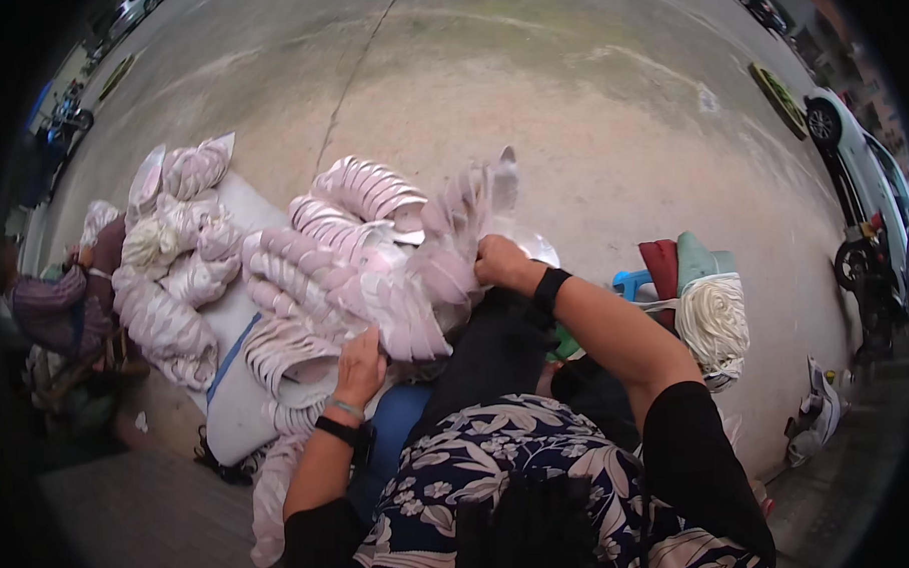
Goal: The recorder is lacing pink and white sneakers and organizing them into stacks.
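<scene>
A long overlapping row of curved pale pink and white pieces (400, 296) lies across my lap and the pile in front of me. My right hand (506, 263) is closed on its right end, where a few pieces fan upward. At the row's lower left edge is my left hand (360, 367), its fingers bent and close together; what they pinch is hidden. Beyond the row rest more coiled bundles (371, 195) of such pieces, striped pink and white. Beside my left hand sits another curled bundle (289, 362) with its hollow end facing me.
A heap of bundles (179, 284) covers the pale board (241, 417) at left. A person in a striped sleeve (50, 303) sits beyond it. On my right stand a cream cord bundle (714, 320), red and green rolls (659, 267) and a blue item (630, 282). Parked vehicles (861, 160) line the right.
</scene>
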A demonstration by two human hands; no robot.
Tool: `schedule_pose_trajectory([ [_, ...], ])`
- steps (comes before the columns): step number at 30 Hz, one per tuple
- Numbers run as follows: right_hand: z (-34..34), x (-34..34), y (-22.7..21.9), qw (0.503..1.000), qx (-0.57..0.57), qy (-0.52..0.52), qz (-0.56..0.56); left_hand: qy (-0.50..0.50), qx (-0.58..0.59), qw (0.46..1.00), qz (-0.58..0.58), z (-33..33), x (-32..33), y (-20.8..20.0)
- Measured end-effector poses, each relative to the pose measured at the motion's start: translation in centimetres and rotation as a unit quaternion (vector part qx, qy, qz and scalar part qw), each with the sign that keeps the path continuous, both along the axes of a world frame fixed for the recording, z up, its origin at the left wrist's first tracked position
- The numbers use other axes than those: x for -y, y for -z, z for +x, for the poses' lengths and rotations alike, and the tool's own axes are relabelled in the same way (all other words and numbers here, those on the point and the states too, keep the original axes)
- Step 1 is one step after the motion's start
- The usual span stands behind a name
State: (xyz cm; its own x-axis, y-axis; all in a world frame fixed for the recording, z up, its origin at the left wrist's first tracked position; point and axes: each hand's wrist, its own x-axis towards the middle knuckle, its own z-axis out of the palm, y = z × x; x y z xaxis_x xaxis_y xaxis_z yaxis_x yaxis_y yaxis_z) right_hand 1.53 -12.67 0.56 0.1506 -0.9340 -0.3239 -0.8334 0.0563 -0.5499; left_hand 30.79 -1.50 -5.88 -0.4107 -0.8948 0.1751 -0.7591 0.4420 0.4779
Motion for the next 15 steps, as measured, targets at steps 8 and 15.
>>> schedule_pose_trajectory([
  [8,0.8,0.1,1.5,0.995,-0.058,-0.079,0.011,-0.109,0.082,0.990,0.048,-0.2,-1.8,-0.1],
  [15,-1.1,0.6,3.3,0.989,-0.026,-0.134,0.058,-0.150,0.044,0.987,-0.033,-1.4,-1.1,2.3],
])
